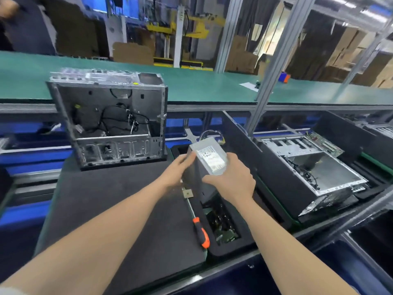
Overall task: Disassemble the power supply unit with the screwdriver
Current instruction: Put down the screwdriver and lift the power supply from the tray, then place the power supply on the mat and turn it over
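Observation:
The power supply unit is a grey metal box with a white label, tilted up above the black foam mat. My left hand grips its left side and my right hand holds its near right corner. Wires trail from its far end. The screwdriver, with an orange and black handle, lies on the mat just below the unit, shaft pointing away from me. A small square metal part sits beside the shaft.
An open computer case stands upright at the mat's far left. A second open case lies to the right in a black tray. A recess holding circuit parts is right of the screwdriver. A green conveyor runs behind.

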A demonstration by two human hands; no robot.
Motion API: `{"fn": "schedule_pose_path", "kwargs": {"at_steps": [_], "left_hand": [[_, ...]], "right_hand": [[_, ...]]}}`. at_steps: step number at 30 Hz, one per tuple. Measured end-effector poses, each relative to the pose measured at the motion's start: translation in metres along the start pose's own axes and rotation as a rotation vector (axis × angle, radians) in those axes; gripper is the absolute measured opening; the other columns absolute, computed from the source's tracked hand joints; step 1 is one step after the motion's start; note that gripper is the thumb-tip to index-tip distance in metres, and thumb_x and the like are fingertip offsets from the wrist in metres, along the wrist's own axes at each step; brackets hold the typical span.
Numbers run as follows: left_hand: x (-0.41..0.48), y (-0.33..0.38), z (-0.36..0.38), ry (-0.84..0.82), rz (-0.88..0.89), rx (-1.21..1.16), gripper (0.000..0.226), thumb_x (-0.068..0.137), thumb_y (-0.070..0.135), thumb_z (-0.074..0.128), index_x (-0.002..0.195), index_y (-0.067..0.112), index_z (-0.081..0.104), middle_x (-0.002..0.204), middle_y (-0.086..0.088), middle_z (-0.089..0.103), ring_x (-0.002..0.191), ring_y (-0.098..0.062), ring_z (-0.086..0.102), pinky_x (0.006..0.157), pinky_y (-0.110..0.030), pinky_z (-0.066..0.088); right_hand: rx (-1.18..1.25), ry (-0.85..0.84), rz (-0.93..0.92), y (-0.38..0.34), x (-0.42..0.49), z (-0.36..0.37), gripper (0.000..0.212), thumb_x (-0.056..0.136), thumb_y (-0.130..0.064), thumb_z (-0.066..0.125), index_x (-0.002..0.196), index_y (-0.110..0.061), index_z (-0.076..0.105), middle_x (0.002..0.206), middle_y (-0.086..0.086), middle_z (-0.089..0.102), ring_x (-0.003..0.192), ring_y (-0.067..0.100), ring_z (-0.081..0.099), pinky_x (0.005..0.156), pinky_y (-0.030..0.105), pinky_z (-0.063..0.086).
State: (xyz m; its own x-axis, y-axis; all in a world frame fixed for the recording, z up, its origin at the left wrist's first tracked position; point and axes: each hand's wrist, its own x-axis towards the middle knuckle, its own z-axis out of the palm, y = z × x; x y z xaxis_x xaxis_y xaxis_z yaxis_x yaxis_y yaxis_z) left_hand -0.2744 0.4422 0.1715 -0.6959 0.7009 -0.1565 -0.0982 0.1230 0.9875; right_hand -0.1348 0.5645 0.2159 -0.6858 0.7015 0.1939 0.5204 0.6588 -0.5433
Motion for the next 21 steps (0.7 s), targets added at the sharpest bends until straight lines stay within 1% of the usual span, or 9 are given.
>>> {"fn": "schedule_pose_path", "kwargs": {"at_steps": [2,3,5,7,10,13,15,18,21], "left_hand": [[-0.012,-0.002,-0.024,0.073,0.004,-0.059,0.059,0.079,0.078,0.053,0.120,0.037,0.057,0.124,0.018,0.062,0.106,0.007,0.065,0.080,-0.026,0.054],[-0.017,-0.006,-0.038,0.135,-0.003,-0.080,0.056,0.081,0.077,0.055,0.119,0.036,0.058,0.126,0.015,0.064,0.105,0.006,0.065,0.082,-0.028,0.054],[-0.027,-0.014,-0.066,0.289,-0.038,-0.099,0.047,0.092,0.073,0.055,0.119,0.035,0.059,0.133,0.005,0.065,0.120,-0.015,0.062,0.102,-0.043,0.050],[-0.042,-0.023,-0.094,0.405,-0.090,-0.181,0.027,0.097,0.062,0.054,0.105,0.037,0.062,0.130,0.001,0.067,0.118,-0.025,0.062,0.108,-0.048,0.047],[-0.078,-0.036,-0.131,0.511,-0.151,-0.241,0.030,0.098,0.051,0.047,0.076,0.041,0.065,0.094,0.005,0.075,0.085,-0.021,0.067,0.081,-0.038,0.050],[-0.107,-0.064,-0.164,0.597,-0.240,-0.412,0.037,0.103,0.058,0.047,0.099,0.029,0.070,0.102,-0.004,0.080,0.094,-0.030,0.074,0.091,-0.046,0.056],[-0.120,-0.084,-0.177,0.630,-0.289,-0.540,0.048,0.105,0.060,0.044,0.112,0.021,0.072,0.110,-0.009,0.080,0.102,-0.033,0.075,0.096,-0.048,0.057],[-0.134,-0.110,-0.183,0.711,-0.330,-0.658,0.051,0.108,0.053,0.041,0.121,0.014,0.071,0.118,-0.015,0.076,0.110,-0.038,0.072,0.102,-0.055,0.054],[-0.143,-0.135,-0.183,0.822,-0.375,-0.724,0.041,0.109,0.045,0.042,0.104,0.016,0.070,0.101,-0.011,0.079,0.089,-0.032,0.074,0.079,-0.042,0.059]], "right_hand": [[0.132,-0.058,0.047,-0.022,-0.002,0.011,0.080,0.040,-0.067,0.073,0.112,-0.043,0.048,0.092,-0.022,0.057,0.085,0.013,0.058,0.069,0.035,0.048],[0.226,-0.100,0.081,-0.032,-0.003,0.017,0.078,0.039,-0.068,0.076,0.108,-0.045,0.047,0.092,-0.023,0.056,0.087,0.013,0.058,0.072,0.037,0.051],[0.439,-0.208,0.147,-0.047,-0.006,0.035,0.078,0.039,-0.063,0.084,0.108,-0.039,0.055,0.100,-0.018,0.063,0.095,0.016,0.062,0.081,0.045,0.056],[0.632,-0.335,0.207,-0.060,-0.012,0.058,0.091,0.039,-0.057,0.090,0.121,-0.025,0.066,0.118,-0.006,0.069,0.109,0.024,0.064,0.093,0.050,0.056],[0.833,-0.525,0.337,-0.073,-0.028,0.098,0.086,0.034,-0.057,0.093,0.112,-0.023,0.077,0.124,-0.006,0.068,0.115,0.024,0.062,0.090,0.047,0.056],[0.935,-0.734,0.497,-0.080,-0.051,0.139,0.064,0.044,-0.050,0.093,0.102,-0.026,0.081,0.115,-0.001,0.073,0.099,0.027,0.072,0.074,0.046,0.061],[0.992,-0.824,0.556,-0.081,-0.068,0.165,0.071,0.048,-0.044,0.091,0.113,-0.020,0.075,0.105,0.009,0.078,0.087,0.029,0.077,0.073,0.045,0.062],[1.019,-0.911,0.581,-0.080,-0.094,0.190,0.068,0.057,-0.044,0.087,0.117,-0.018,0.071,0.106,0.009,0.078,0.088,0.026,0.077,0.072,0.041,0.061],[1.053,-0.980,0.590,-0.069,-0.107,0.210,0.056,0.077,-0.050,0.081,0.122,-0.020,0.069,0.115,0.007,0.076,0.102,0.027,0.074,0.083,0.045,0.061]]}}
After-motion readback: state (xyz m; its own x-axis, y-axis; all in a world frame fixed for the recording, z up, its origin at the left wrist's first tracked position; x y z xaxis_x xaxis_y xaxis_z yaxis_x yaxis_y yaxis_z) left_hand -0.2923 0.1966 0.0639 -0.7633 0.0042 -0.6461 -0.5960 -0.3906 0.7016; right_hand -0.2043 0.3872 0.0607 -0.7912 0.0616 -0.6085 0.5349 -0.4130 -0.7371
